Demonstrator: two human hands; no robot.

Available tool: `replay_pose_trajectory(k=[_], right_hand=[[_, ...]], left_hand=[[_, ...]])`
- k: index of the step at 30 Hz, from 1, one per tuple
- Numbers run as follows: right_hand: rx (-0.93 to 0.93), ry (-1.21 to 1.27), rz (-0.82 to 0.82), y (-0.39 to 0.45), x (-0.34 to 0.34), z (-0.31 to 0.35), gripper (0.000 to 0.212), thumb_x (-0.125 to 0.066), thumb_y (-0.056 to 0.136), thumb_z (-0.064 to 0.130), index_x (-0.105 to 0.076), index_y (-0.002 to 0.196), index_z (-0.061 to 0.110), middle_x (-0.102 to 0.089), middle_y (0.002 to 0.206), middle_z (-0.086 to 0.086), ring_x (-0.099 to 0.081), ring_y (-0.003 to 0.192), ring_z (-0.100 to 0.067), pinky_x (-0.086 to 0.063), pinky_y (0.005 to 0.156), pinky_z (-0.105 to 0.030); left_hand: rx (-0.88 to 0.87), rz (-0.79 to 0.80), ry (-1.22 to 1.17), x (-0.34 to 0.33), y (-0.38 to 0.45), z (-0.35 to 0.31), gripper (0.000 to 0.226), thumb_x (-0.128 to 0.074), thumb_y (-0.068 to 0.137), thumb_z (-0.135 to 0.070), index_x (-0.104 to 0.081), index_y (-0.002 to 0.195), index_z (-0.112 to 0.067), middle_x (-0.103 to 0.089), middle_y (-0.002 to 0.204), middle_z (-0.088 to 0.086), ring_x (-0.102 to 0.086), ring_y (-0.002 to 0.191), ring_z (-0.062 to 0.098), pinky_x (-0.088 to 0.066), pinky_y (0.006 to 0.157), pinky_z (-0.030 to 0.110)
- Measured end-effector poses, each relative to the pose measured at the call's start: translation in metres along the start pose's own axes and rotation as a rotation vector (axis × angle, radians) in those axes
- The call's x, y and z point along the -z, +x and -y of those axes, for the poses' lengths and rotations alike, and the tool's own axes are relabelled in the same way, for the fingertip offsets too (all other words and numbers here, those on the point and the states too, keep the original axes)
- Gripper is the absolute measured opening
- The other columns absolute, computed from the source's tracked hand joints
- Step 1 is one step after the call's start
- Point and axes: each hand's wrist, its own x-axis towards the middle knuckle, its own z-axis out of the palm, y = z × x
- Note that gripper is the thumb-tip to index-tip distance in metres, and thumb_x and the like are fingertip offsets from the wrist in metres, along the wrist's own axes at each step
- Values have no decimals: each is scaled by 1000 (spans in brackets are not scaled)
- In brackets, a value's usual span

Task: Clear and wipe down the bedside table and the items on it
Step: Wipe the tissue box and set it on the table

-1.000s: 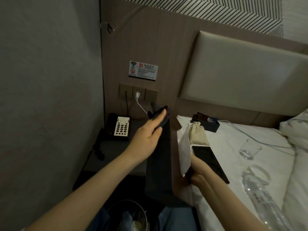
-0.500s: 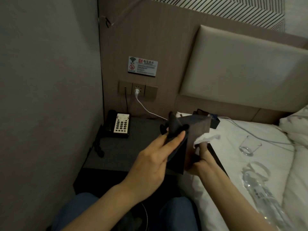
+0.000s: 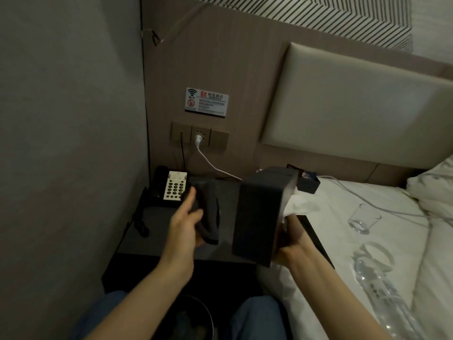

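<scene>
- Your left hand [image 3: 188, 225] grips the dark grey cloth [image 3: 208, 214], fingers curled round the bunched fabric. Half a second ago that cloth was pressed against the box; now it is off it, with a clear gap between cloth and box.
- Your right hand [image 3: 291, 238] holds the dark tissue box [image 3: 259, 214] from its right end. Finger positions are mostly hidden behind the box, so you cannot tell the exact grip, only that the hand carries it.
- The box has turned since a second ago: it was a narrow upright shape, now a broad dark face is toward the camera, white tissue [image 3: 297, 204] spilling from the far right side.
- Judgement: one face is probably wiped; the turn likely presents the next face.
- Position: the box is lifted, above the right front part of the bedside table [image 3: 157, 244], between your two hands; cloth just left of it, not touching.
- The telephone [image 3: 171, 186] sits on the table at the back left, near the cloth hand.
- On the bed: a drinking glass [image 3: 364, 218], a plastic bottle [image 3: 382, 288], and a small dark tray [image 3: 307, 184].
- Judgement: clearing looks mostly done; the tabletop wipe and the phone likely remain.
</scene>
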Motion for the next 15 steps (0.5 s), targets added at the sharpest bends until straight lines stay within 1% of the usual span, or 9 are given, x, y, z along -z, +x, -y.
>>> replay_pose_trajectory(k=[1, 2, 5, 7, 9, 10, 12, 14, 15], right_hand=[[34, -72, 17, -2, 1, -3, 30, -55, 93, 37, -61, 89, 8, -62, 95, -17, -59, 91, -35, -48, 85, -50], [114, -141, 52, 0, 3, -5, 22, -48, 98, 26, -60, 94, 7, -61, 99, -16, -58, 91, -32, -48, 84, -48], [390, -367, 144, 0, 4, -12, 22, -42, 99, 6, -55, 118, 8, -59, 112, -17, -61, 86, -25, -51, 74, -40], [460, -482, 114, -4, -2, -9, 46, -56, 97, 20, -43, 141, 17, -58, 125, -14, -62, 95, -26, -52, 76, -41], [446, -576, 48, -10, -9, -4, 73, -69, 87, 34, -30, 149, 30, -55, 134, -8, -60, 107, -27, -53, 82, -43], [443, -626, 45, -13, -12, -3, 79, -71, 84, 37, -28, 150, 33, -52, 137, -6, -58, 108, -26, -53, 83, -42], [442, -743, 74, -21, -17, -1, 83, -73, 82, 42, -24, 149, 37, -46, 142, -5, -55, 110, -25, -53, 85, -43], [486, -856, 88, -31, -24, -1, 86, -70, 81, 48, -20, 150, 37, -38, 149, -2, -50, 120, -24, -49, 96, -44], [591, -928, 53, -36, -27, -1, 87, -68, 82, 50, -17, 151, 35, -33, 153, -1, -45, 127, -23, -45, 102, -44]], left_hand=[[142, 55, -20, 0, 3, -10, 41, -52, 93, -27, -53, 133, -31, -69, 119, -4, -68, 103, 18, -55, 83, 41], [263, 128, -10, -1, 5, -19, 47, -55, 86, -45, -56, 129, -26, -71, 113, -4, -69, 101, 19, -57, 78, 40], [417, 332, 118, 2, 11, -31, 70, -57, 68, -75, -60, 121, -29, -68, 121, -5, -64, 113, 22, -47, 98, 44], [389, 437, 222, 1, 10, -32, 64, -67, 61, -72, -72, 110, -31, -72, 114, -3, -68, 105, 18, -50, 91, 38], [357, 433, 278, -1, 5, -28, 57, -81, 54, -58, -72, 103, -29, -76, 97, -3, -73, 91, 15, -56, 76, 31], [340, 399, 300, -1, 4, -24, 58, -88, 51, -50, -68, 102, -31, -77, 91, -4, -73, 87, 15, -58, 73, 32], [308, 305, 312, -2, 3, -16, 63, -90, 49, -38, -61, 104, -32, -76, 93, 0, -73, 89, 21, -59, 80, 41], [269, 223, 270, -4, 2, -11, 57, -85, 59, -29, -62, 111, -24, -75, 96, 7, -73, 89, 26, -58, 84, 46], [246, 186, 236, -4, 2, -8, 51, -82, 66, -25, -63, 112, -19, -76, 93, 8, -73, 86, 26, -59, 80, 45]])
